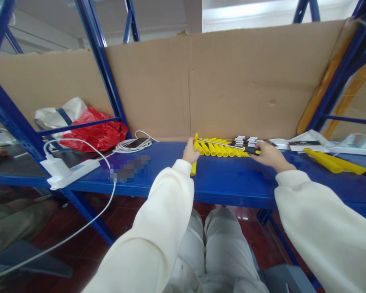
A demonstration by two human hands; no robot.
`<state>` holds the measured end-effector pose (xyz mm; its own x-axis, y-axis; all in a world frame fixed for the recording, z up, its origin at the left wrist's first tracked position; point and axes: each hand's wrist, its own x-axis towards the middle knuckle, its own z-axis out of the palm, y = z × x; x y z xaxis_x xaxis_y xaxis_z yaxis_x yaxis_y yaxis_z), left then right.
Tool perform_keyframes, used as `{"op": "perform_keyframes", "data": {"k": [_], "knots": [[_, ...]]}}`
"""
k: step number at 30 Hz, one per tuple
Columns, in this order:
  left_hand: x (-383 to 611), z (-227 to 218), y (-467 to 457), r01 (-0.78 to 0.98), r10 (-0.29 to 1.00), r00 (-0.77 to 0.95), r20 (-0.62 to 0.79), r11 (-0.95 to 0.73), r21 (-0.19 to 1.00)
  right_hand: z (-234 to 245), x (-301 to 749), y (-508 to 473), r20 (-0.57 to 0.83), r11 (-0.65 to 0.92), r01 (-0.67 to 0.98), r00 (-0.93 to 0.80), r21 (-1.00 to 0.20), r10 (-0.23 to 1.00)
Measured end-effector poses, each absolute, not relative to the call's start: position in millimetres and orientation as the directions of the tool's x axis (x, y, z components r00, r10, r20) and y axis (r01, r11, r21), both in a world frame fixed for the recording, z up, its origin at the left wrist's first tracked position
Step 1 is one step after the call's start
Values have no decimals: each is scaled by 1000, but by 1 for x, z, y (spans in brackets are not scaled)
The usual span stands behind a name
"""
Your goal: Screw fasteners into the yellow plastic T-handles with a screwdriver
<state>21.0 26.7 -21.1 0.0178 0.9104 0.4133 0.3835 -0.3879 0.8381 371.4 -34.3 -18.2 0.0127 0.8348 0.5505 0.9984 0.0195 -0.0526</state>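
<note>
The left hand (191, 151) is closed around a yellow tube (193, 168), which stands roughly upright over the table (232, 183), between its front and back edges; the tube's lower end shows below the fingers. The right hand (270, 156) grasps the black-and-yellow handle of a screwdriver (249, 150). Its metal shaft runs leftward, almost level, to the top of the tube; whether the tip touches it, I cannot tell.

Behind the shaft, a slanted row of yellow tubes (218, 151) lies side by side toward the table's back edge. Just beyond the right hand, near that edge, is a stack of white-and-black pieces (245, 141). Two more yellow pieces (325, 160) lie toward the table's right end. A coiled white cable (132, 145) rests at the back left, and a white power strip (76, 173) sits by the front left corner. Upright cardboard (247, 81) lines the back edge.
</note>
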Motion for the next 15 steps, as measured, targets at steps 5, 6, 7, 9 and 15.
{"op": "perform_keyframes", "data": {"k": [5,6,7,9,15], "knots": [[20,-22,29,386,914,32,405,-385,838,-21,372,-33,543,-30,997,64,-73,837],[20,-22,29,387,914,32,403,-383,839,-22,373,-32,545,-12,997,53,-78,837],[20,-22,29,388,915,30,402,-381,839,-23,373,-31,545,11,996,39,-89,837],[19,-22,29,389,915,23,402,-379,840,-24,374,-29,542,56,991,18,-120,840],[20,-20,26,390,918,7,397,-368,844,-22,378,-28,559,109,988,-30,-109,829]]}}
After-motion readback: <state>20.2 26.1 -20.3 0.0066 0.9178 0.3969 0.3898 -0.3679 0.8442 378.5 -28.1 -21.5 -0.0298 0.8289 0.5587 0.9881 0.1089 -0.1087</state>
